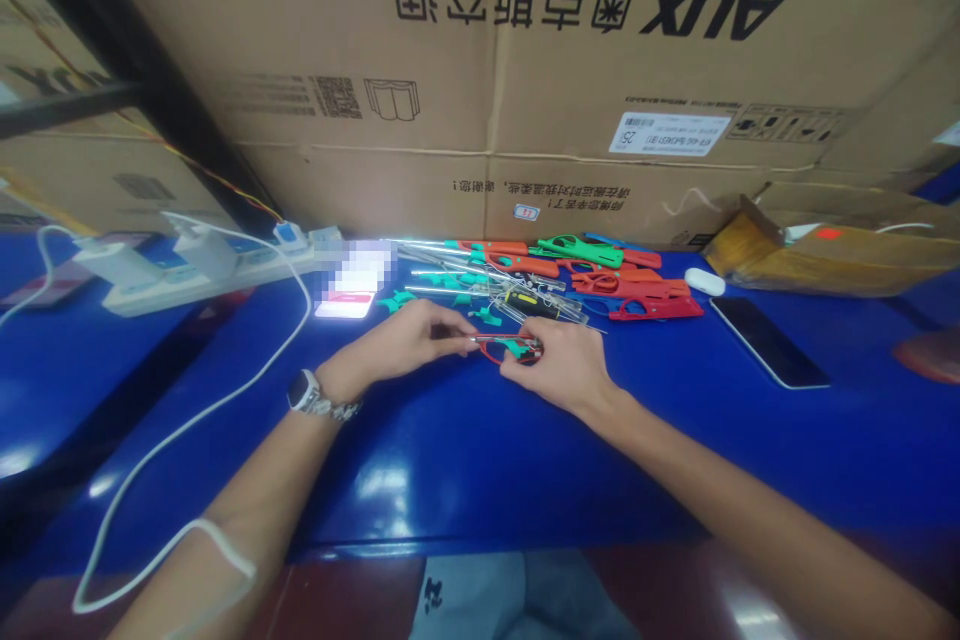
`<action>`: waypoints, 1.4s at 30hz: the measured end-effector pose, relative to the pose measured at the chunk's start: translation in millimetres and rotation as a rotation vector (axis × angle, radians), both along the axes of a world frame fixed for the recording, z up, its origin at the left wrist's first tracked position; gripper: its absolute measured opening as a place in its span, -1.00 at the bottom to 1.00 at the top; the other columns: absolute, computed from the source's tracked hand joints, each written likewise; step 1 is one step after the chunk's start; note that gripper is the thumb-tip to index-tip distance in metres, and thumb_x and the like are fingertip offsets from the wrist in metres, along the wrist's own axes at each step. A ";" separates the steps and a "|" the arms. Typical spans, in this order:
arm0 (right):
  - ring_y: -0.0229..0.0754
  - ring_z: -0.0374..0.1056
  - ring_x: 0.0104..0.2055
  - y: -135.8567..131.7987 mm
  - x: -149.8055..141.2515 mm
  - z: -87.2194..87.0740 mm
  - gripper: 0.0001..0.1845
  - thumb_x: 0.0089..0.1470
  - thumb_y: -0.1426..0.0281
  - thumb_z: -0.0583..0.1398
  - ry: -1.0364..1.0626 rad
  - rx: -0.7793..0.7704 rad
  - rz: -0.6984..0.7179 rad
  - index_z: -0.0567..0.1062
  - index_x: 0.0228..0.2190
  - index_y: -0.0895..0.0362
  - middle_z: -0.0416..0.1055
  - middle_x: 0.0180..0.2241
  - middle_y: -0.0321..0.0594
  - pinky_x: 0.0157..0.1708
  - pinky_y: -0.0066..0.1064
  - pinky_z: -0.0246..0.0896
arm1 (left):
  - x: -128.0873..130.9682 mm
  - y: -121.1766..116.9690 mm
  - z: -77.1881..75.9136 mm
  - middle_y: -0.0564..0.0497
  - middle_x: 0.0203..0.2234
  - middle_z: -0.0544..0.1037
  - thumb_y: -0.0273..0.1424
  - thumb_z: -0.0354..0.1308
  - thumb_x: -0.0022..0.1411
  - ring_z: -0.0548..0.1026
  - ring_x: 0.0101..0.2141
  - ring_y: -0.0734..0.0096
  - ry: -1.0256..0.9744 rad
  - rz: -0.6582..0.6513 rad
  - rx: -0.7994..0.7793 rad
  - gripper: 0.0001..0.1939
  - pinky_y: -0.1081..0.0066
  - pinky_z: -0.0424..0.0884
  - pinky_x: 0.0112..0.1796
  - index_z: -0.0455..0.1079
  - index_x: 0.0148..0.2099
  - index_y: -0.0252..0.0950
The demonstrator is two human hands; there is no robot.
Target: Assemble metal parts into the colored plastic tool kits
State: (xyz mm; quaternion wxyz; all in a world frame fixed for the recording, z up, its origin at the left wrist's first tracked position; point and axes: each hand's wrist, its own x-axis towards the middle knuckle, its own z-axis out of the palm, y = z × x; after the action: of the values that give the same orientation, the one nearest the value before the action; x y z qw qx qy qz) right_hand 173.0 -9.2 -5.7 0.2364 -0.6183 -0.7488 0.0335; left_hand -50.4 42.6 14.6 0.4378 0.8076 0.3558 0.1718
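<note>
Over the blue table I hold a partly assembled long-nosed gas lighter, with a red outline and a teal trigger showing. My left hand pinches its left end between thumb and fingertips. Around its right end, my right hand is closed, hiding that part. Just beyond lie lighter parts: silver metal tubes, teal triggers and a small black-and-yellow piece. Red lighter shells and a green shell are piled to the right of these.
A large cardboard box stands behind the parts. On the right are a phone, a white earbud case and an open carton. A power strip and its white cable lie on the left; the cable crosses my left forearm.
</note>
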 end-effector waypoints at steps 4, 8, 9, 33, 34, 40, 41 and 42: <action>-0.15 0.39 -0.49 -1.0 -1.7 -0.4 -0.77 -0.11 0.17 0.21 -0.021 -0.003 0.003 0.50 -0.51 0.07 0.51 -0.54 -0.31 -0.50 -0.41 -0.08 | 0.5 1.5 0.6 0.04 -0.52 0.53 -0.21 0.23 0.22 0.38 -0.51 0.49 0.005 0.012 -0.039 -0.71 0.50 0.28 -0.46 0.58 -0.17 -0.33; -0.15 0.41 -0.48 -2.4 -4.6 -1.2 -0.77 -0.09 0.18 0.20 -0.047 0.005 0.011 0.51 -0.50 0.07 0.53 -0.53 -0.32 -0.49 -0.41 -0.09 | -2.0 5.5 1.1 0.07 -0.58 0.46 -0.20 0.25 0.19 0.33 -0.56 0.53 -0.002 -0.009 -0.093 -0.70 0.53 0.22 -0.51 0.58 -0.22 -0.35; -0.15 0.41 -0.47 -2.6 -5.2 -1.4 -0.78 -0.09 0.18 0.20 -0.052 0.007 0.015 0.51 -0.50 0.07 0.53 -0.52 -0.32 -0.49 -0.41 -0.09 | -2.9 6.9 1.2 0.08 -0.59 0.46 -0.19 0.26 0.19 0.33 -0.56 0.54 0.001 -0.012 -0.111 -0.70 0.53 0.23 -0.51 0.58 -0.22 -0.35; -0.15 0.40 -0.48 -1.7 2.1 2.2 -0.80 -0.12 0.16 0.22 -0.010 -0.074 -0.071 0.52 -0.52 0.02 0.51 -0.56 -0.35 -0.50 -0.41 -0.10 | 2.7 33.0 8.0 0.03 -0.30 0.68 -0.32 0.35 0.06 0.56 -0.35 0.33 0.113 -0.135 -0.106 -0.77 0.44 0.41 -0.29 0.64 -0.17 -0.18; -0.15 0.40 -0.48 -1.7 2.0 2.3 -0.80 -0.12 0.16 0.22 -0.012 -0.075 -0.073 0.52 -0.52 0.02 0.51 -0.57 -0.35 -0.50 -0.41 -0.11 | 3.3 32.2 6.9 0.01 -0.31 0.68 -0.32 0.36 0.06 0.57 -0.34 0.32 0.120 -0.125 -0.105 -0.76 0.44 0.41 -0.29 0.63 -0.16 -0.19; -0.15 0.40 -0.48 -1.7 0.8 4.3 -0.79 -0.11 0.16 0.22 -0.015 -0.084 -0.082 0.53 -0.51 0.02 0.52 -0.55 -0.33 -0.50 -0.41 -0.12 | 7.2 23.2 0.8 -0.03 -0.37 0.65 -0.27 0.38 0.05 0.57 -0.35 0.35 -0.014 -0.018 -0.136 -0.72 0.43 0.42 -0.29 0.57 -0.19 -0.30; -0.15 0.40 -0.48 -1.6 0.8 4.2 -0.79 -0.11 0.16 0.22 -0.015 -0.084 -0.083 0.54 -0.50 0.02 0.53 -0.55 -0.33 -0.50 -0.41 -0.12 | 7.4 21.7 0.6 -0.03 -0.42 0.64 -0.25 0.37 0.07 0.55 -0.40 0.38 -0.025 -0.009 -0.128 -0.73 0.45 0.40 -0.34 0.56 -0.22 -0.31; -0.15 0.40 -0.48 -1.6 0.9 3.9 -0.79 -0.11 0.16 0.22 -0.016 -0.081 -0.082 0.54 -0.50 0.02 0.53 -0.54 -0.32 -0.49 -0.41 -0.11 | 7.6 20.5 0.7 -0.02 -0.45 0.62 -0.22 0.36 0.09 0.52 -0.44 0.42 -0.027 -0.006 -0.119 -0.73 0.46 0.37 -0.39 0.56 -0.25 -0.33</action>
State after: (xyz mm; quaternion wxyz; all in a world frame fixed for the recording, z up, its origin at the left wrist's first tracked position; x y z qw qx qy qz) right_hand 173.9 -10.8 -1.8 0.2061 -0.6578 -0.7228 0.0491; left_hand -42.8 63.1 15.3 0.4902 0.7790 0.3569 0.1597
